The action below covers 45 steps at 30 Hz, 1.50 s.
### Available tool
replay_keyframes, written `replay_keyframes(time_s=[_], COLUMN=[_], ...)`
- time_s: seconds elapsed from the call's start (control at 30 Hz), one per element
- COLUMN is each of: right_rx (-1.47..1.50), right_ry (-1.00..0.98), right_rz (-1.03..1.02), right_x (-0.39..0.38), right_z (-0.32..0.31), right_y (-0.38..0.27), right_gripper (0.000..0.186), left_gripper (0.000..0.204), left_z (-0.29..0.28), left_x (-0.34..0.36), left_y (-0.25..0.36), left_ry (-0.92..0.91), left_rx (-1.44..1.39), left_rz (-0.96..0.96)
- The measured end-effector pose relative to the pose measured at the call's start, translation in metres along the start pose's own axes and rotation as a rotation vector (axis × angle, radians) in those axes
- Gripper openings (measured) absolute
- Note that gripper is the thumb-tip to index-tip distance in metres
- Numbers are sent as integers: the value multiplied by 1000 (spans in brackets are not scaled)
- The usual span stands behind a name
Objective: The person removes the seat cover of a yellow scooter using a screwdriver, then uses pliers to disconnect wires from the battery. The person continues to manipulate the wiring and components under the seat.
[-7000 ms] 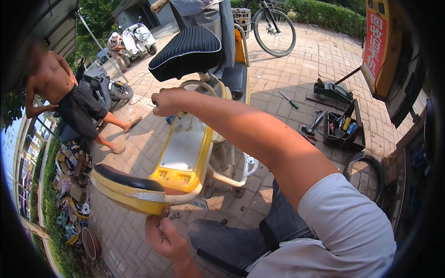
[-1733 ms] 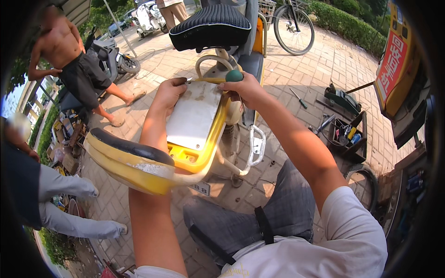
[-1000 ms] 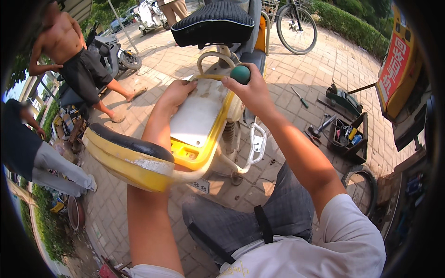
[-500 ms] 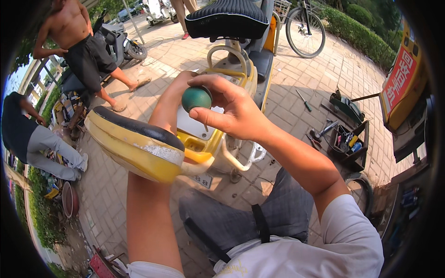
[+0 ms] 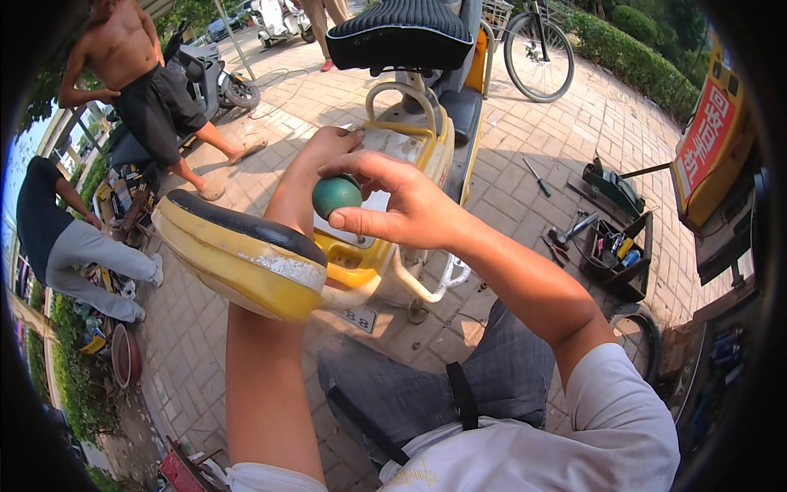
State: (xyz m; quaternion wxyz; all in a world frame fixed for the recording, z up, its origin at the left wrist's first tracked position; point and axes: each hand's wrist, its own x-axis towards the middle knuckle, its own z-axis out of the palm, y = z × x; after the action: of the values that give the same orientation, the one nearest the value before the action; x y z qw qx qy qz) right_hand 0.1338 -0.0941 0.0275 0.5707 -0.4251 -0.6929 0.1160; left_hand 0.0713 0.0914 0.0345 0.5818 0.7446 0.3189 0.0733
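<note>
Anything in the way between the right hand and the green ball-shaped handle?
Nothing visible: the right hand holds the green ball-shaped handle directly. The yellow backrest is off to the left, covering part of the left forearm.

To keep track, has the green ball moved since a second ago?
Yes: in the right hand, the green ball has come left, nearer the yellow backrest.

- Pale brick paving (image 5: 205, 369) is covering the ground in staggered courses
- Bright sun is falling across the farther bricks, while shade is dimming the nearer ones
- A clipped green hedge (image 5: 635, 61) is running along the upper right
- Low leafy planting (image 5: 78, 385) is edging the left side
- A yellow structure (image 5: 715, 168) with a red panel (image 5: 703, 135) is rising at the right
- A white scooter (image 5: 283, 20) and a bicycle (image 5: 543, 33) are standing farther back
</note>
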Motion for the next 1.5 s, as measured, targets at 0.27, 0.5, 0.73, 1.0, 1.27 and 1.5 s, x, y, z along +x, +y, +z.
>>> replay_keyframes(time_s=[0.27,0.5,0.73,1.0,1.27,1.5], right_rx=[-120,-122,-259,113,206,57], right_ry=[-126,-80,45,156,311,375], right_rz=[-121,-119,-155,251,133,-78], right_x=[13,15,11,-10,-22,-38], right_z=[-8,-5,-21,-37,-19,-6], right_y=[-4,-11,-8,-17,-16,-19], right_gripper=[40,36,40,49,41,42], left_gripper=[31,35,36,38,40,40], left_z=[-7,0,26,1,-6,-8], left_x=[45,7,8,63,56,54], left_y=[-25,6,24,-21,-23,-24], left_ry=[-21,109,145,145,200,233], left_rx=[69,181,47,-172,-190,-246], left_rz=[-30,89,53,108,121,110])
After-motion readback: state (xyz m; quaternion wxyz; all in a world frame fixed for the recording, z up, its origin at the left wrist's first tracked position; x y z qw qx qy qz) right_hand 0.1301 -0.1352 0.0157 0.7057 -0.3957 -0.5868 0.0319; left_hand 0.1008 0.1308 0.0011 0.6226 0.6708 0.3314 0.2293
